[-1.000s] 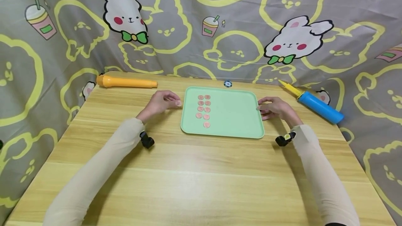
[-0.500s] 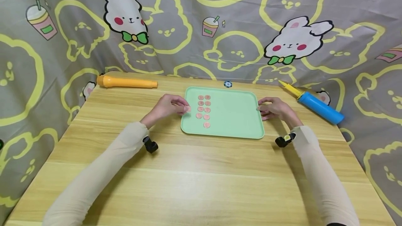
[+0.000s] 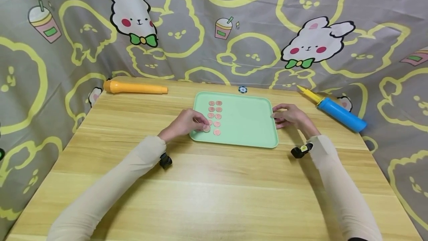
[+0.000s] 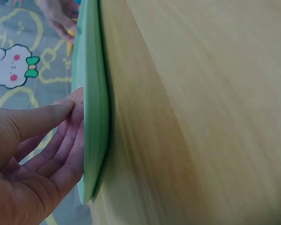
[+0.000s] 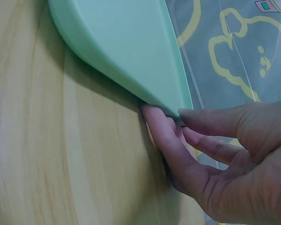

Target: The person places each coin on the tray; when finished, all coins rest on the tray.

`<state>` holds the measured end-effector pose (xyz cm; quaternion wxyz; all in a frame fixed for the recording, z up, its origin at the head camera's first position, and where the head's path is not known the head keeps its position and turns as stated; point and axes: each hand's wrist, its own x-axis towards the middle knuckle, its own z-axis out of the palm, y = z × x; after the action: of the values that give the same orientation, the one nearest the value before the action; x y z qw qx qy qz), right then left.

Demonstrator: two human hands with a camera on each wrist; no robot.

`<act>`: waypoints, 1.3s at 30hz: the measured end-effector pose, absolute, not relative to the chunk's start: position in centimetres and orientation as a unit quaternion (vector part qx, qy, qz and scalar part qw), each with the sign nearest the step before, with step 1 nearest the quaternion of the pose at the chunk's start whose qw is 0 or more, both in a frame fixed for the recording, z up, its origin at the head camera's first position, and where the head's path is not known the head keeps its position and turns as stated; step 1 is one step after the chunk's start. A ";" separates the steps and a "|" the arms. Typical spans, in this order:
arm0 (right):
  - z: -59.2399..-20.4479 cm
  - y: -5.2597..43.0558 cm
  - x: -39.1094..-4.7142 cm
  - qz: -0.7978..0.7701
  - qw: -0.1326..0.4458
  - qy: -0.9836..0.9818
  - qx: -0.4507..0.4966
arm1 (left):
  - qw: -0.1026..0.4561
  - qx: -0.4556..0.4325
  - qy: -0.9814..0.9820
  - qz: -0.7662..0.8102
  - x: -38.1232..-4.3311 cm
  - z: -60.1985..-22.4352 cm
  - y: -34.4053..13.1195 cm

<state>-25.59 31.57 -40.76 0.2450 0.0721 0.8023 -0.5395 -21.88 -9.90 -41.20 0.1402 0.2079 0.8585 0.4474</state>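
A pale green tray (image 3: 249,122) lies on the wooden table, with two columns of copper-coloured coins (image 3: 219,109) toward its left side. My left hand (image 3: 185,122) reaches over the tray's left rim and pinches one coin (image 3: 207,129) between thumb and fingertips, at the near end of the left column. In the left wrist view that coin (image 4: 78,95) shows beyond the thumb tip, partly hidden by the tray's side. On the opposite side my right hand (image 3: 289,116) holds the tray's right edge. The right wrist view shows the thumb of this hand (image 5: 234,154) at the rim and the fingers underneath.
An orange tube-shaped pump (image 3: 137,87) lies at the back left of the table. At the back right lies a blue pump (image 3: 341,113) with a yellow nozzle. A poker chip (image 3: 242,89) sits behind the tray, close to the patterned curtain (image 3: 187,58).
My left hand has carried its coin rightward and nearer, from outside the tray to the left column's near end. The tray and my right hand have shifted slightly left.
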 end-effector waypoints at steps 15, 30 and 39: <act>-40.4 30.7 -25.8 -0.524 0.234 0.815 0.082 | 0.133 0.250 0.879 0.383 -22.0 -41.7 -9.5; -40.4 30.8 -25.8 -0.507 0.234 0.827 0.067 | 0.120 0.245 0.877 0.396 -22.1 -42.3 -9.5; -40.6 30.6 -26.2 -0.504 0.234 0.828 0.074 | 0.113 0.239 0.873 0.410 -22.0 -42.4 -9.5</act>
<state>-26.18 30.63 -40.57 0.2335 0.0739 0.8279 -0.5045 -21.97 -9.51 -42.45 0.1134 0.2389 0.8731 0.4095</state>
